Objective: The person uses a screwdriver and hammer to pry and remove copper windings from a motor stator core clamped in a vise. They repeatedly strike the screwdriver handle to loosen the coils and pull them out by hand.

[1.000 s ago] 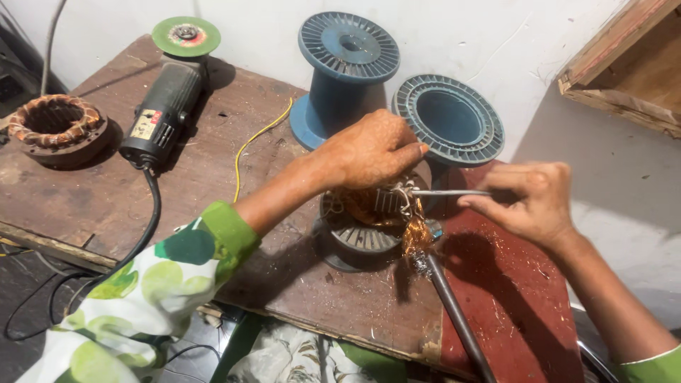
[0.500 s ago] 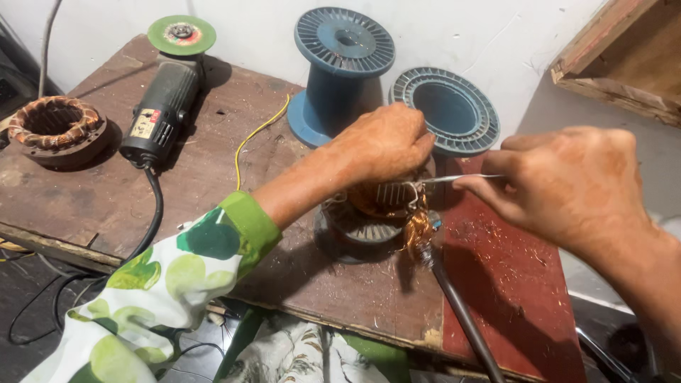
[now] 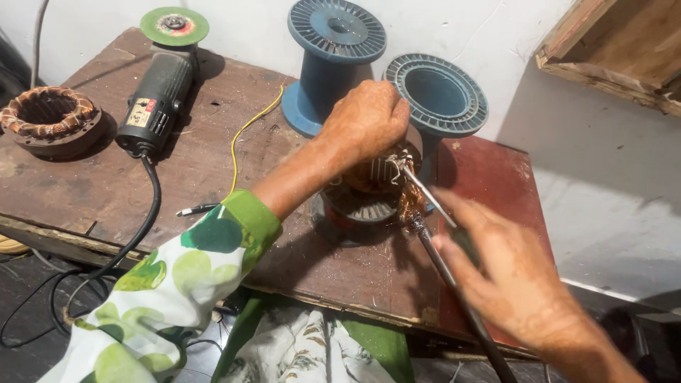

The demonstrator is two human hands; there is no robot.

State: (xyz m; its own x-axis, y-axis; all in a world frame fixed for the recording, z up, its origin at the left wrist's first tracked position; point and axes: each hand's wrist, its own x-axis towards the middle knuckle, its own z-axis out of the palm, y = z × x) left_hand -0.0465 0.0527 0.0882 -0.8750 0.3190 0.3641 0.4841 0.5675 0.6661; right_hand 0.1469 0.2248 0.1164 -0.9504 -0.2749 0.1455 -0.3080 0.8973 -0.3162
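Note:
My left hand (image 3: 365, 122) lies on top of a round motor stator (image 3: 365, 191) with copper windings, which stands on the wooden table (image 3: 234, 120). White and copper wire ends (image 3: 406, 177) stick out at its right side. My right hand (image 3: 507, 273), blurred, grips a thin metal rod-like tool (image 3: 429, 195) whose tip reaches into those wire ends. A dark metal rod or cable (image 3: 454, 291) runs from the stator down toward the bottom edge, under my right hand.
Two blue spools (image 3: 333, 60) (image 3: 436, 96) stand behind the stator. An angle grinder (image 3: 157, 85) with a green disc and black cord lies at the left, beside another copper-wound stator (image 3: 48, 119). A yellow wire (image 3: 245, 135) crosses the table. A wooden crate (image 3: 617, 50) hangs at upper right.
My right hand has dropped lower and closer to the camera, tilting the thin tool from level to a slant. My left hand stays on the stator.

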